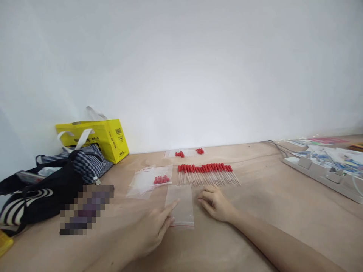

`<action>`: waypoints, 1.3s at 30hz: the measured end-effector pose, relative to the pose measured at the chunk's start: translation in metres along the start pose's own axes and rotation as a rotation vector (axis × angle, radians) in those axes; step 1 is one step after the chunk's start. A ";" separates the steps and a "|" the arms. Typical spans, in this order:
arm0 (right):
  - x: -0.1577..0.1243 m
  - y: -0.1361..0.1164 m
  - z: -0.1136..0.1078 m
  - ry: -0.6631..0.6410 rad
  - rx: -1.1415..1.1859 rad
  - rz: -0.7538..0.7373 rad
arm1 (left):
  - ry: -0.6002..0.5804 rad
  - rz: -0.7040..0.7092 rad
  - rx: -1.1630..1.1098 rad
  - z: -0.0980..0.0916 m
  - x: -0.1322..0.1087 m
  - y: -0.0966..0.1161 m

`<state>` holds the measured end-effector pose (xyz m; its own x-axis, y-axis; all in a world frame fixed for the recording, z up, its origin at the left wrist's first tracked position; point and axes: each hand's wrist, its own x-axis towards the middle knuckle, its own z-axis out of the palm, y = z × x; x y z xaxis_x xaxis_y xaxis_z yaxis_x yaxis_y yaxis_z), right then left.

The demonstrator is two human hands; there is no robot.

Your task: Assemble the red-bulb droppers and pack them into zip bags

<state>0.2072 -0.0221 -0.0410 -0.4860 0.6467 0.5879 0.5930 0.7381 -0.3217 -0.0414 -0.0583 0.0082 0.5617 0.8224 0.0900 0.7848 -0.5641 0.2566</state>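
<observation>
A clear zip bag (183, 207) lies flat on the table with its red seal line towards me. My left hand (155, 226) reaches onto its left side, index finger stretched over the plastic and thumb at the edge, gripping nothing. To the right of the bag rests my right hand (215, 204), fingers loosely bent, a small gap between thumb and forefinger, and nothing visible in them. Just beyond it is a row of several glass droppers with red rubber bulbs (205, 168), tips pointing towards me. More clear bags (140, 183) lie at left, with red rubber bulbs (161, 180) in one.
Against the wall lies another clear bag with two clusters of red bulbs (179, 154). A yellow bag (113, 139), a striped bag (95, 162) and a black bag (56, 192) stand at left, beside a blurred-out patch. A white power strip (320, 177) and cables are at right.
</observation>
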 end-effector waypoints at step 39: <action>-0.007 -0.020 -0.020 -0.252 0.215 -0.156 | -0.048 -0.047 0.045 0.051 0.018 -0.002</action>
<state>0.2114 -0.0451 -0.0233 -0.7188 0.5303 0.4495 0.3639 0.8380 -0.4067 -0.0193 -0.0466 -0.0399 0.5352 0.8441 0.0325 0.8209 -0.5288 0.2156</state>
